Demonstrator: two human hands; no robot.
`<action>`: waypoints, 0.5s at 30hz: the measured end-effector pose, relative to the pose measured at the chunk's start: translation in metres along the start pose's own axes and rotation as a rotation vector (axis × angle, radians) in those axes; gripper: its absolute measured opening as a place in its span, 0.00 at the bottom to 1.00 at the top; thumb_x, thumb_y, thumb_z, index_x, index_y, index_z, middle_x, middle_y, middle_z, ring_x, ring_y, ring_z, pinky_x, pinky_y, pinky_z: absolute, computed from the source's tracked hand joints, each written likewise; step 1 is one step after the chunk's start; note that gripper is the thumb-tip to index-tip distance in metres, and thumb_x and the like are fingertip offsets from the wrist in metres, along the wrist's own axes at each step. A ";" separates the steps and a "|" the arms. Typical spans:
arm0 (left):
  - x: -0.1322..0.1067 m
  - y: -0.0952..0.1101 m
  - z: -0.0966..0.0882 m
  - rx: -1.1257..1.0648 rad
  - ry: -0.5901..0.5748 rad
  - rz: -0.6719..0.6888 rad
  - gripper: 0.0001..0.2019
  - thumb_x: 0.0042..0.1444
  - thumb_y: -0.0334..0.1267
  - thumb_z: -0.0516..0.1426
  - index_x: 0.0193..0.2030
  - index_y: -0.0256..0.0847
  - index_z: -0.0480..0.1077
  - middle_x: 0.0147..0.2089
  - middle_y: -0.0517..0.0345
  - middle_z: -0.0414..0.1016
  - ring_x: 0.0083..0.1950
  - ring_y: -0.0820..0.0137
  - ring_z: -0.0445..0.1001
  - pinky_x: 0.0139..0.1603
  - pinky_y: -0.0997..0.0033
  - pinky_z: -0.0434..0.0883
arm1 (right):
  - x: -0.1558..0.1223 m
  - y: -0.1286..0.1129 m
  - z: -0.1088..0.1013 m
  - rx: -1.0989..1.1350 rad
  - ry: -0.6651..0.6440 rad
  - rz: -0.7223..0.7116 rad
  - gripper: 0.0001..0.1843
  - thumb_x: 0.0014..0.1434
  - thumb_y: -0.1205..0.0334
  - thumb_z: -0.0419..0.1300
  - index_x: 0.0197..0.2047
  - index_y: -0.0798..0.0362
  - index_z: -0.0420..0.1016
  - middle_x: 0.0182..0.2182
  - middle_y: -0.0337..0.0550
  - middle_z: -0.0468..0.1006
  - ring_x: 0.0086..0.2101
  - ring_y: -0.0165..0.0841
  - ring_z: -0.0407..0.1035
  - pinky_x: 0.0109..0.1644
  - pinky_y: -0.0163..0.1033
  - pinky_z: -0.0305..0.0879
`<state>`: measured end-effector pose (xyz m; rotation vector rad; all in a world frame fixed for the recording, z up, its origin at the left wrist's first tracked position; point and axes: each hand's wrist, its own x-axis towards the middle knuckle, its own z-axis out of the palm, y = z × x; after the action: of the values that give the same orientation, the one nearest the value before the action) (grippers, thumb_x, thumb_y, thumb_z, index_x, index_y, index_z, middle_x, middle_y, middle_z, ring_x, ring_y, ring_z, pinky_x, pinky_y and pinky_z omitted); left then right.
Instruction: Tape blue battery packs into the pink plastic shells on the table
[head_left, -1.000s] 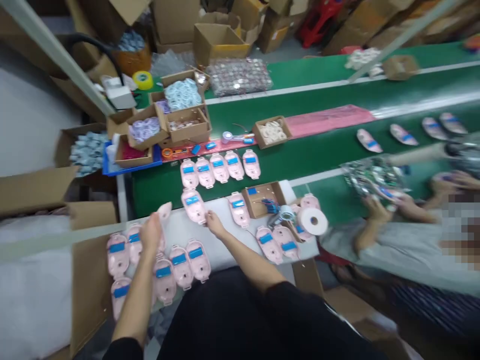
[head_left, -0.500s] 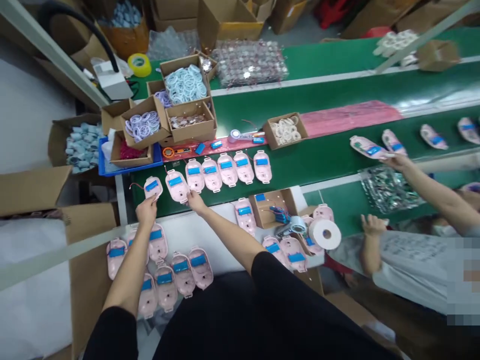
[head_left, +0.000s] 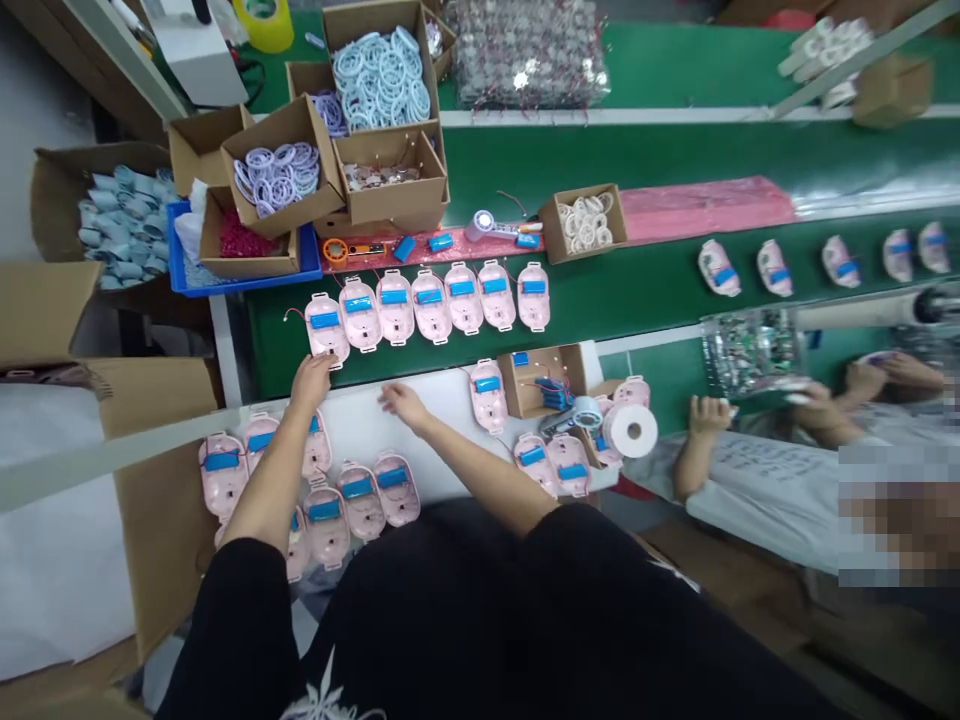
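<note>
My left hand (head_left: 310, 386) pinches the lower end of a pink plastic shell (head_left: 325, 345), which lies at the left end of a row on the green belt. A blue-wrapped battery (head_left: 324, 321) sits inside that shell, and a thin wire sticks out at its left. Over the white work surface (head_left: 442, 440), my right hand (head_left: 405, 406) is empty, fingers apart. The neighbouring pink shell (head_left: 361, 325) is just right of the one at my left hand. More pink shells with blue batteries, such as one shell (head_left: 365, 505), stand close to my body, partly hidden by my left forearm.
Boxes of light-blue rings (head_left: 381, 80) and lilac rings (head_left: 277, 178) stand behind the row. An open carton (head_left: 525, 400) holds batteries, beside a white tape roll (head_left: 630, 430). At right, a co-worker's hand (head_left: 709, 415) is near bagged circuit boards (head_left: 754, 350).
The left-hand shell has moved up against the row's end. My right hand has let go of its shell, now in the row, and drawn back. The co-worker's shell is on the belt.
</note>
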<state>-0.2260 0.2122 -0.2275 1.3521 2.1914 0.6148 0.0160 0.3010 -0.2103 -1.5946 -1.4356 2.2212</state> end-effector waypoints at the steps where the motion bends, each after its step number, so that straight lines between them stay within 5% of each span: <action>1: -0.003 0.003 -0.002 -0.005 0.001 0.008 0.27 0.56 0.21 0.51 0.61 0.35 0.75 0.62 0.42 0.77 0.69 0.53 0.70 0.74 0.43 0.59 | -0.024 0.019 -0.011 -0.103 -0.018 -0.010 0.09 0.70 0.60 0.56 0.40 0.54 0.73 0.34 0.40 0.81 0.28 0.28 0.72 0.37 0.33 0.69; 4: -0.035 0.023 -0.011 -0.061 0.061 -0.009 0.30 0.58 0.23 0.53 0.68 0.35 0.67 0.69 0.39 0.70 0.72 0.52 0.65 0.74 0.45 0.59 | -0.096 0.080 -0.038 -0.418 -0.012 0.006 0.11 0.70 0.59 0.55 0.38 0.53 0.75 0.32 0.39 0.80 0.31 0.30 0.72 0.41 0.35 0.69; 6: -0.076 0.042 -0.012 -0.158 0.109 -0.081 0.23 0.63 0.31 0.54 0.65 0.36 0.69 0.68 0.39 0.70 0.71 0.54 0.66 0.73 0.49 0.60 | -0.132 0.115 -0.049 -0.616 -0.030 0.094 0.13 0.69 0.55 0.58 0.36 0.53 0.76 0.30 0.41 0.80 0.33 0.34 0.74 0.43 0.37 0.68; 9: -0.161 0.074 0.003 -0.268 0.107 -0.189 0.14 0.69 0.43 0.52 0.49 0.40 0.76 0.53 0.45 0.78 0.58 0.57 0.74 0.65 0.56 0.69 | -0.162 0.151 -0.048 -0.755 -0.164 0.229 0.20 0.67 0.47 0.61 0.31 0.54 0.76 0.26 0.44 0.80 0.34 0.39 0.77 0.42 0.38 0.68; 12: -0.255 0.102 0.034 -0.321 0.046 -0.256 0.18 0.69 0.50 0.51 0.34 0.43 0.74 0.39 0.52 0.79 0.44 0.63 0.77 0.52 0.63 0.73 | -0.175 0.170 -0.032 -0.658 -0.257 0.289 0.21 0.66 0.46 0.63 0.30 0.54 0.75 0.24 0.44 0.79 0.30 0.39 0.77 0.38 0.37 0.68; 15: -0.339 0.121 0.062 -0.380 0.000 -0.341 0.24 0.68 0.55 0.48 0.25 0.43 0.68 0.32 0.54 0.76 0.38 0.64 0.77 0.47 0.66 0.72 | -0.186 0.180 -0.022 -0.488 -0.217 0.268 0.21 0.67 0.45 0.62 0.32 0.53 0.73 0.22 0.43 0.78 0.25 0.35 0.74 0.33 0.36 0.67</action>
<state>0.0274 -0.0377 -0.1456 0.7649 2.1009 0.8406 0.1988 0.1170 -0.2031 -1.8138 -2.0664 2.3746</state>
